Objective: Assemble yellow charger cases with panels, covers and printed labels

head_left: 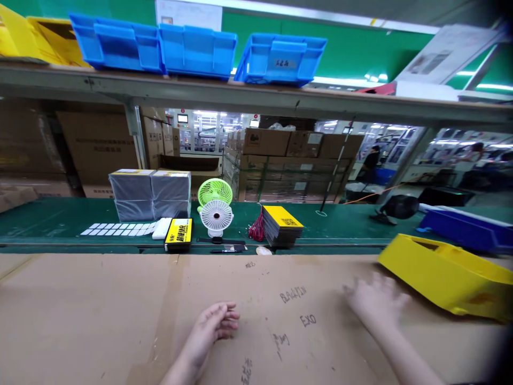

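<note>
My left hand [212, 329] is over the brown cardboard sheet [120, 315], its fingers loosely curved and slightly apart, with nothing in them. Farther right, my right hand [377, 300] is spread and a little blurred by motion. It is also bare, near the left end of a yellow plastic bin [444, 278] that lies tilted on the cardboard. Whether either hand touches the sheet, I cannot tell. Handwritten marker words run across the cardboard between the hands.
Behind, a green bench [340, 227] carries grey wrapped stacks [150, 195], a yellow-black box [178, 234], a white fan [216, 216], a green fan [215, 190], yellow-topped stacked cards [282, 224], red wires [257, 227] and a blue bin [468, 227]. Blue bins [280, 59] line the overhead shelf.
</note>
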Tool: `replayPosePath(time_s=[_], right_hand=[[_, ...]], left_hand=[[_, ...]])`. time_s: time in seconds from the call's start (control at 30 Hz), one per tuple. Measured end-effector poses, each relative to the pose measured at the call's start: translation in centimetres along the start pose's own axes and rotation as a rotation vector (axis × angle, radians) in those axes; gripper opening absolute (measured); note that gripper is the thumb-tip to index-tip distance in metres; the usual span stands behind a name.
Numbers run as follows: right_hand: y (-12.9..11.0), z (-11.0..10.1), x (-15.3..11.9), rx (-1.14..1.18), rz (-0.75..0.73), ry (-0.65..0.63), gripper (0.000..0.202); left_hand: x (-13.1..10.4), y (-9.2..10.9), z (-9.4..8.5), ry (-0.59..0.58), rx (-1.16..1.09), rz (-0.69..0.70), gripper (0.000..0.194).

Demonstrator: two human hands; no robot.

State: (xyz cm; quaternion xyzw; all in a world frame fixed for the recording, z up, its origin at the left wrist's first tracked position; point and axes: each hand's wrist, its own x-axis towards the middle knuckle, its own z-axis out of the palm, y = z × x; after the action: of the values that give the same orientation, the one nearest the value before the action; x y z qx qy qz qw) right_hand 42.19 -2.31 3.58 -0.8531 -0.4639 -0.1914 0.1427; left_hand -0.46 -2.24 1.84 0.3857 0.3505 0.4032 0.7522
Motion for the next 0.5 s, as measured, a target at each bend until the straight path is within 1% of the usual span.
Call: replayPosePath(time_s=[0.07, 0.17, 0.2, 0.27, 0.3, 0.37, 0.43, 0.5], right_hand=[[-5.5, 1.2, -1.5, 0.019, -0.155, -0.087, 0.038], [-13.7, 2.6, -3.5, 0.082, -0.396, -0.183, 0.035], [-15.9, 2.7, -3.7, 0.100, -0.440, -0.195, 0.038], [-19.6, 2.2, -3.3, 0.130, -0.487, -0.165, 0.045], [-20.9, 1.6, -2.6, 0.139, -0.489, -0.135, 0.047], [-22.4, 0.3, -0.3, 0.147, -0.452, -0.065, 0.049], [-22.7, -1.0, 2.9, 0.136, -0.374, -0.005, 0.052], [-22.1, -1.7, 6.1, 0.110, -0.287, 0.021, 0.054]], left_hand=[[0.1, -0.1, 0.1, 0.000, 0.007, -0.002, 0.054], [0.4, -0.2, -0.4, 0.002, 0.015, 0.015, 0.054], [0.5, -0.1, -0.7, 0.005, 0.013, 0.019, 0.053], [0.8, -0.1, -1.3, 0.025, -0.005, 0.019, 0.052], [1.0, 0.0, -1.6, 0.036, -0.017, 0.020, 0.051], [1.2, 0.1, -2.0, 0.052, -0.038, 0.024, 0.049], [1.3, 0.1, -2.2, 0.048, -0.045, 0.022, 0.048], [1.4, 0.2, -2.1, 0.036, -0.046, 0.019, 0.049]])
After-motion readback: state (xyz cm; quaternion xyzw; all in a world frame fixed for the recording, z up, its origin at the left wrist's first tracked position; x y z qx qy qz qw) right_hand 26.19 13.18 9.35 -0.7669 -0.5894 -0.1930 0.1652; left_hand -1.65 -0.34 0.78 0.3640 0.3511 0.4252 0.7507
